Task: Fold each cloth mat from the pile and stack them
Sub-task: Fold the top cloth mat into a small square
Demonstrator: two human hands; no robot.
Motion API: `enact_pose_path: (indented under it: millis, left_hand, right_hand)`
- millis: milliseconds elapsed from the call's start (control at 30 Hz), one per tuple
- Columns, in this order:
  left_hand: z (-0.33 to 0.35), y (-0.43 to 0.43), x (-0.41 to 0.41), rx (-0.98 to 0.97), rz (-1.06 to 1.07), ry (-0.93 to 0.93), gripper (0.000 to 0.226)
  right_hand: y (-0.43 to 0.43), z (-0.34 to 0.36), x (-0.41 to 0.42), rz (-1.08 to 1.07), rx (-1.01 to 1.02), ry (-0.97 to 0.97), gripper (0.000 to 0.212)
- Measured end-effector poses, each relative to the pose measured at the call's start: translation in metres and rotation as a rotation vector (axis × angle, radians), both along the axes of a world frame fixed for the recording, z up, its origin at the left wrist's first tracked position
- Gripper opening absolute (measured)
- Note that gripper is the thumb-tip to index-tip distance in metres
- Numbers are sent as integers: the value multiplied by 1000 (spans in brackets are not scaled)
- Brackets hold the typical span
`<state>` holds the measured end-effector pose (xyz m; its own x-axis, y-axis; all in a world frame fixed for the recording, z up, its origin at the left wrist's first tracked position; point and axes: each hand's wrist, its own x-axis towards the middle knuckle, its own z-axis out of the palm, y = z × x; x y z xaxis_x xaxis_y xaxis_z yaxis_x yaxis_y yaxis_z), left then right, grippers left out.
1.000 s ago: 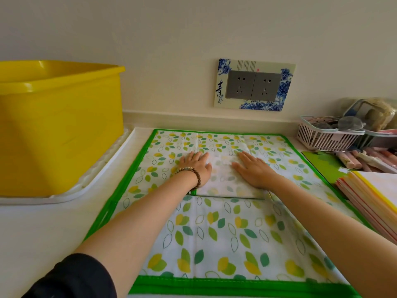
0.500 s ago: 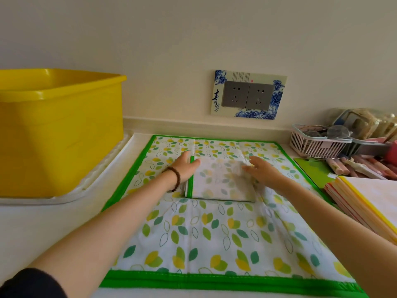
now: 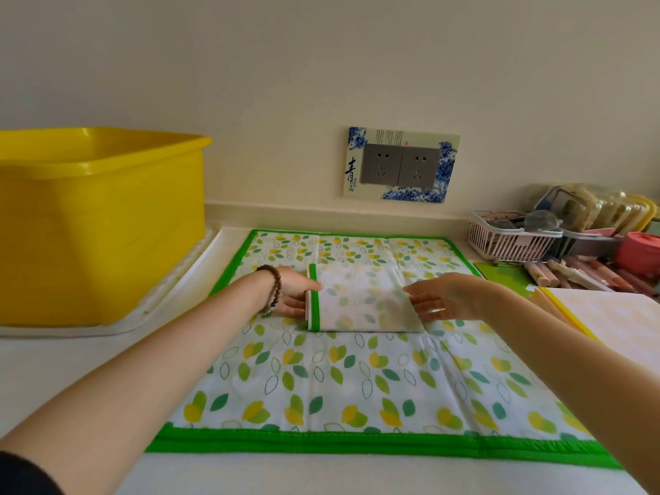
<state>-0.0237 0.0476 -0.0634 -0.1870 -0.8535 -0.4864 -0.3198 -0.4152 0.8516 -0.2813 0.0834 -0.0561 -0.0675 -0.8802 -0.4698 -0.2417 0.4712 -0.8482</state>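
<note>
Left hand (image 3: 291,292): reached forward, palm turned inward, set against the left edge of the folded mat (image 3: 360,301). Its fingers (image 3: 294,310) are nearly straight, and the thumb tip lies on the mat's green border. We cannot tell whether the fingers slip under the edge. A bead bracelet (image 3: 273,287) sits at the wrist.

Right hand (image 3: 446,298): reached forward, palm inward. Its fingers (image 3: 423,309) are straight and slightly spread, with the tips touching the right edge of the folded mat. They hold nothing.

Folded mat: a small rectangle, pale side up, between our two hands. It rests on the far half of the open mat (image 3: 321,380), which is leaf-printed, green-edged and flat on the tabletop (image 3: 71,369).

Stack (image 3: 607,316): at the right, just beside the open mat, cream on top with a yellow edge.

Tub (image 3: 100,223): yellow, at the far left, standing on a white tray (image 3: 171,298).

Basket (image 3: 510,241): white, at the far right, holding blurred items, with more clutter beside it that we cannot make out.

Socket plate (image 3: 401,166): on the wall beyond the mats, with two grey outlets in a blue-flowered surround. We read a large "青" at its left. The smaller characters are too small to read.
</note>
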Motion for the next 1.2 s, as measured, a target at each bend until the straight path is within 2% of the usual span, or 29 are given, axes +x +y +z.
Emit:
enact_pose_path:
  millis: [200,467,667,867,1067,1133,1200]
  left_hand:
    - [-1,9,-11,-81,23,-24,36]
    - [16,29,-51,-152,-14,161,37]
    - [37,49,-116,-184,-70,335,11]
    - [45,69,-192,-151,-143,467,12]
    - [44,88,-259,-73,-247,508,10]
    - [40,93,-276,-43,-268,498,9]
    - [34,97,-289,-17,-292,475,5]
  right_hand:
    - [14,-1,0,-109,-15,-93,30]
    - [41,25,-42,-175,-161,-111,39]
    - [75,64,-103,-211,-264,-24,29]
    - [108,87,-174,-296,-317,63,32]
    - [134,83,-238,-458,-230,229,16]
    - [141,76,-253,-496,-206,248,27]
    - [145,64,-268,-533,-200,224,56]
